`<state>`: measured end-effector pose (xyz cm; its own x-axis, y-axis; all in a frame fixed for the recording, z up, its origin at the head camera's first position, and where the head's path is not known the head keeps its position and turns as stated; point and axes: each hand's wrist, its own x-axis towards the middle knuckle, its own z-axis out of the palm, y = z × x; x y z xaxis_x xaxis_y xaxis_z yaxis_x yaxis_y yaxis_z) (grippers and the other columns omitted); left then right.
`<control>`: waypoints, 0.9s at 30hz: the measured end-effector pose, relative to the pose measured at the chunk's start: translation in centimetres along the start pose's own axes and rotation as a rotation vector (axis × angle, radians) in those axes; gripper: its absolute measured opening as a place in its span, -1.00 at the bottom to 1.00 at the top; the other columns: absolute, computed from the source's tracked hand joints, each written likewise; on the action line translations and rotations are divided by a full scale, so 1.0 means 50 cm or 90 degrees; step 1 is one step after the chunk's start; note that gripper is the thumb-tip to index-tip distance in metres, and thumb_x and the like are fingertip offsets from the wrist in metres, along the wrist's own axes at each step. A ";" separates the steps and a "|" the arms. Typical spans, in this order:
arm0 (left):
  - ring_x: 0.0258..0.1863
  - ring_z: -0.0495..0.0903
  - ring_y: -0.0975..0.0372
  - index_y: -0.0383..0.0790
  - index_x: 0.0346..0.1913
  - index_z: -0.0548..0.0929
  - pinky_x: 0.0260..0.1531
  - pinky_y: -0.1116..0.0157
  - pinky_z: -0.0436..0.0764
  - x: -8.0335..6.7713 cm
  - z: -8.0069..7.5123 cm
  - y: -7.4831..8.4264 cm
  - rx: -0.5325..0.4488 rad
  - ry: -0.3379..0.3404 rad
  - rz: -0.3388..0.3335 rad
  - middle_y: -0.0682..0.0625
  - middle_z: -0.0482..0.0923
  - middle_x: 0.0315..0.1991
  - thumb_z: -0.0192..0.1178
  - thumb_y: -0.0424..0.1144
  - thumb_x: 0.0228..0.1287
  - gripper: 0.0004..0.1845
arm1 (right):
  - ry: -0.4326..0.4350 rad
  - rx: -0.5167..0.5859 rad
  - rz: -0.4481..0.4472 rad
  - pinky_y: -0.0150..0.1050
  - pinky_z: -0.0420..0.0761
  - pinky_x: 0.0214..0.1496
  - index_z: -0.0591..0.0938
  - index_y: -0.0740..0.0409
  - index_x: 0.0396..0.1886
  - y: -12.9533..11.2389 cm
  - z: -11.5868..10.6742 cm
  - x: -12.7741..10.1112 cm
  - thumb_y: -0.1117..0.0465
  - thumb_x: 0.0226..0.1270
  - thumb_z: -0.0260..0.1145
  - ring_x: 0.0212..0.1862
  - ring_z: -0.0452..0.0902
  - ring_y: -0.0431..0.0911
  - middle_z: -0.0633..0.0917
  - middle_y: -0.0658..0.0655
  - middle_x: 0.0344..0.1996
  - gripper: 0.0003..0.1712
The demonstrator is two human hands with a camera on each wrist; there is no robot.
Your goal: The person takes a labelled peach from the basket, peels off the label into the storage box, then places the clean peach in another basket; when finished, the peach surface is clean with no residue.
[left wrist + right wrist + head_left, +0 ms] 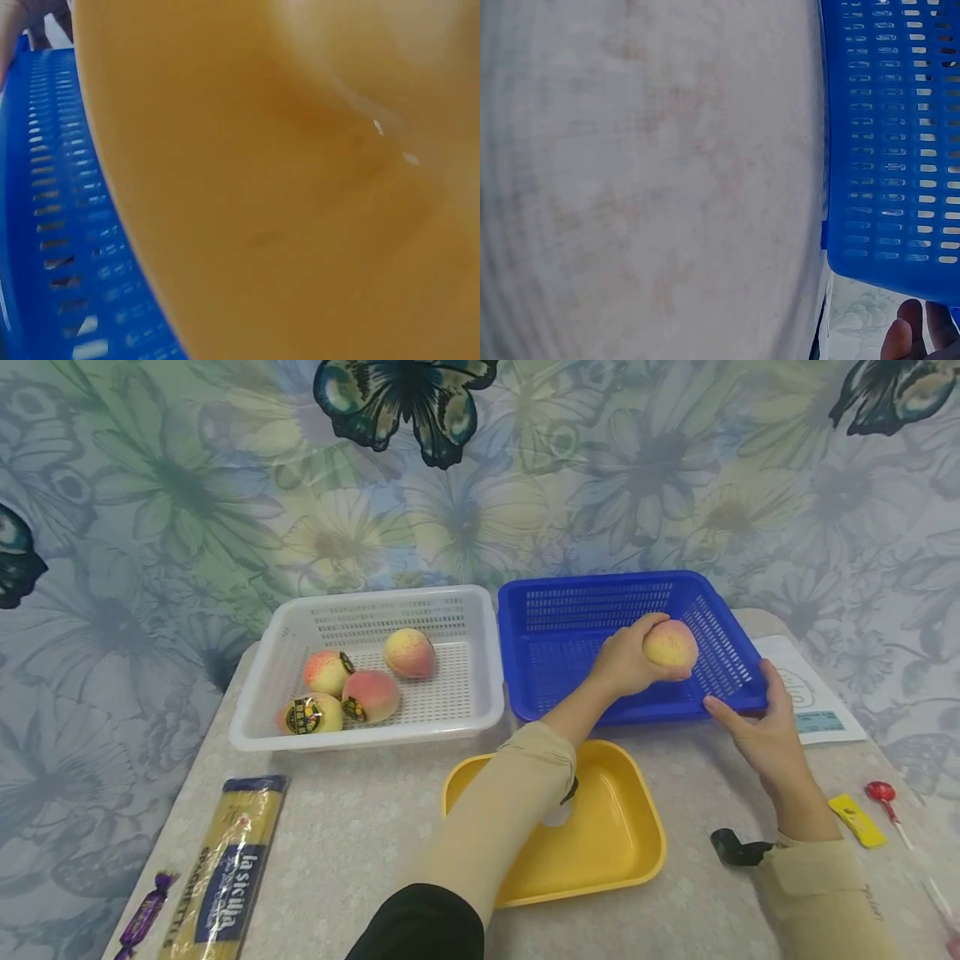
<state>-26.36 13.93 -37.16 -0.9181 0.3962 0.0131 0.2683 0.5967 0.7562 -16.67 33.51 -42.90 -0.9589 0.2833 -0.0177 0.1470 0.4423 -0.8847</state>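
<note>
In the head view my left hand (626, 660) holds a yellow-pink peach (670, 647) over the blue basket (600, 583), its fingers curled round the fruit. My right hand (768, 739) grips the basket's near right corner, thumb on the front wall and fingers along the right side. The right wrist view has its fingertips (897, 339) by that corner of the basket (885, 289). Several peaches (411, 653) lie in the white basket (367, 743) on the left, some with dark stickers. Below my left forearm sits a yellow basin (615, 827), which fills most of the left wrist view.
At the left lie a spaghetti pack (232, 868) and a purple wrapped candy (146, 914). Near my right forearm are a black pipe-shaped object (738, 847), a yellow packet (857, 821) and a red lollipop (881, 792). A white printed packet (825, 727) lies beyond the blue basket. A patterned wall stands behind.
</note>
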 end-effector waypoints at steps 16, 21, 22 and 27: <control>0.25 0.49 0.23 0.24 0.40 0.37 0.18 0.28 0.54 0.035 0.056 -0.008 0.102 -0.041 -0.027 0.16 0.52 0.27 0.52 0.11 0.00 -0.14 | 0.005 -0.003 0.010 0.23 -0.21 0.59 -0.36 -0.11 0.61 0.002 0.001 0.004 -0.15 0.33 0.33 0.60 -0.31 0.22 -0.31 0.23 0.60 0.22; 0.24 0.49 0.25 0.22 0.39 0.40 0.21 0.30 0.52 0.035 0.057 -0.009 0.113 -0.064 -0.021 0.15 0.52 0.27 0.53 0.07 0.00 -0.16 | 0.008 -0.004 0.008 0.22 -0.24 0.59 -0.35 -0.12 0.62 0.002 0.001 0.002 -0.15 0.32 0.34 0.61 -0.34 0.20 -0.31 0.22 0.60 0.23; 0.25 0.49 0.25 0.22 0.40 0.39 0.21 0.29 0.52 0.035 0.056 -0.008 0.116 -0.071 -0.022 0.14 0.52 0.28 0.53 0.06 0.01 -0.16 | 0.009 -0.005 0.009 0.22 -0.25 0.59 -0.34 -0.13 0.62 0.002 0.001 0.002 -0.15 0.32 0.34 0.61 -0.34 0.20 -0.31 0.22 0.60 0.23; 0.26 0.48 0.26 0.27 0.41 0.36 0.22 0.28 0.51 0.032 0.056 -0.006 0.147 -0.097 -0.020 0.15 0.49 0.29 0.51 0.06 0.04 -0.16 | 0.009 -0.007 0.011 0.25 -0.22 0.58 -0.35 -0.12 0.62 -0.003 0.001 -0.002 -0.18 0.30 0.34 0.60 -0.33 0.24 -0.31 0.24 0.60 0.24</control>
<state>-27.08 16.32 -39.20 -0.8773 0.4647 -0.1198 0.3154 0.7466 0.5858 -16.61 33.37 -42.80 -0.9528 0.3023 -0.0265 0.1662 0.4466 -0.8792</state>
